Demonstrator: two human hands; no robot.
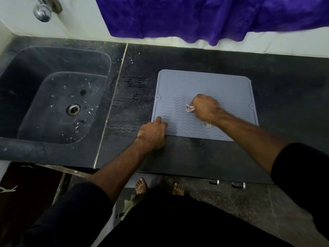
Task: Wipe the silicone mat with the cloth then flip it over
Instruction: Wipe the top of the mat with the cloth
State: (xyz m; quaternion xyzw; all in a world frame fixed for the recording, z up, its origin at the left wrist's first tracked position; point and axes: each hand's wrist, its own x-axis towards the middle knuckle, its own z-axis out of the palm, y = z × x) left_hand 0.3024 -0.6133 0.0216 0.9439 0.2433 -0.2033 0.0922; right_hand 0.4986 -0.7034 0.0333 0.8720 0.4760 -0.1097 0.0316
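Note:
A grey-blue silicone mat (199,86) with a wavy ribbed surface lies flat on the dark stone counter (195,157). My right hand (206,108) is closed around a small crumpled pale cloth (189,108) and presses it onto the middle of the mat; bits of cloth stick out on both sides of the fist. My left hand (153,134) pinches the mat's near left corner, thumb on top, holding it against the counter.
A dark stone sink (53,97) with a metal drain lies to the left, a chrome tap (42,10) above it. A purple cloth (204,15) hangs over the back wall. The counter's front edge is close below the mat; my bare feet show beneath.

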